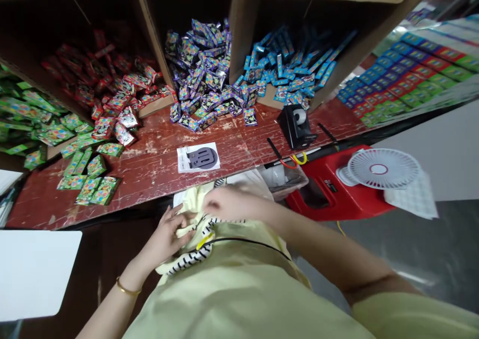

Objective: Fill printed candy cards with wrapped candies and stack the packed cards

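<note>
My left hand [170,234] rests on the pale yellow shirt [232,289] at my waist, its fingers apart on the cloth by the black-and-white striped trim [190,260]. Just right of it, my right hand [228,201] is over the front of the clothing, slightly blurred, its fingers curled in; whatever they hold is hidden. A yellow strip [204,241] and a thin black cord [243,239] lie across the shirt close below the hands. Beyond them, on the red worn table [157,154], is a white card with a dark printed shape [198,158].
Cardboard compartments hold small green packs [52,129], red packs [112,99], purple packs [205,79] and blue packs [288,69], some spilling onto the table. At right are a black tape dispenser [295,127], yellow-and-red-handled scissors [297,159], a red stool [337,194] and a white fan [383,169].
</note>
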{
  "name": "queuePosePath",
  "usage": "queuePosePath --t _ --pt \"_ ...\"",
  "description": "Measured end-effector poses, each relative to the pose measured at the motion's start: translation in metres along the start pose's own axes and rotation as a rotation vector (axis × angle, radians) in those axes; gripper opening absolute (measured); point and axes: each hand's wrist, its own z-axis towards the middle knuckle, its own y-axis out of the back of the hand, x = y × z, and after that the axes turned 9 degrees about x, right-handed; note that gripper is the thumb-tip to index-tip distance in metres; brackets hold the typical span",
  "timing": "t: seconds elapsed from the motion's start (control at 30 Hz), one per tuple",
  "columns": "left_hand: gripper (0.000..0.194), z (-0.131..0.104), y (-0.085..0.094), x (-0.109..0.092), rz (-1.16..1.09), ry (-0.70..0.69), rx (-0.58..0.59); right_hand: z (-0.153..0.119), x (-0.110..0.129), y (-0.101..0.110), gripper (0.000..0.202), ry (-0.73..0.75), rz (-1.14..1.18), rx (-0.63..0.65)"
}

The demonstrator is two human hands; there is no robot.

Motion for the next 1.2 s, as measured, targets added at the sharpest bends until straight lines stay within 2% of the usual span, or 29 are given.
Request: queuePosePath --t 0.07,0.1,0.17,0.2,0.23,0.3,0.37,0.4,0.47,0.6,0.67,0.77,0.83,0.9,0.97,1.07,1.2 --pt "0.012 -0.003 0.001 -0.003 0.050 -0.006 -0.073 -0.004 -0.032 0.017 0.027 -0.187 -0.082 -0.175" --pt "0.015 -0.003 0.003 -0.005 0.060 -0.027 -0.088 -0.002 -0.046 0.019 0.042 -0.198 -0.134 -0.210" --pt "0.021 -0.004 0.008 -0.011 0.036 -0.072 -0.056 0.007 -0.067 0.012 0.067 -0.091 -0.239 -0.209" --pt "0.022 -0.004 0.011 -0.014 0.008 -0.086 -0.022 0.013 -0.075 0.006 0.069 -0.007 -0.295 -0.190" --pt "0.023 -0.004 0.014 -0.017 -0.018 -0.092 0.013 0.018 -0.080 0.000 0.063 0.063 -0.346 -0.174" --pt "0.024 -0.002 0.019 -0.022 -0.046 -0.089 0.058 0.023 -0.085 -0.007 0.035 0.138 -0.417 -0.170" --pt "0.026 0.001 0.020 -0.023 -0.019 -0.069 0.077 0.017 -0.086 -0.008 0.010 0.188 -0.411 -0.201" --pt "0.028 0.003 0.019 -0.022 0.018 -0.051 0.084 0.009 -0.086 -0.006 0.005 0.212 -0.377 -0.224" --pt "0.031 0.007 0.016 -0.018 0.124 0.011 0.081 -0.013 -0.088 0.000 0.008 0.221 -0.275 -0.308" --pt "0.029 0.013 0.006 -0.008 0.294 0.201 -0.005 -0.055 -0.089 0.004 0.015 0.158 -0.067 -0.593" --pt "0.028 0.013 0.002 -0.003 0.294 0.245 -0.043 -0.057 -0.082 -0.003 0.016 0.187 -0.003 -0.582" --pt "0.024 0.010 0.002 0.000 0.264 0.178 -0.079 -0.037 -0.063 -0.012 0.029 0.191 0.012 -0.313" --pt "0.019 0.007 0.005 -0.002 0.230 0.074 -0.087 -0.024 -0.050 -0.008 0.028 0.155 -0.009 -0.104" --pt "0.016 0.005 0.009 -0.007 0.132 -0.040 -0.051 -0.025 -0.037 0.006 0.021 0.159 -0.015 -0.032" --pt "0.020 0.005 0.013 -0.012 -0.020 -0.121 0.044 -0.042 -0.020 0.027 0.024 0.242 0.054 -0.137" --pt "0.036 0.010 0.022 -0.019 -0.208 -0.153 0.175 -0.080 0.014 0.058 0.030 0.423 0.324 -0.359" --pt "0.046 0.018 0.034 -0.023 -0.312 -0.175 0.247 -0.111 0.067 0.076 0.035 0.605 0.584 -0.486"
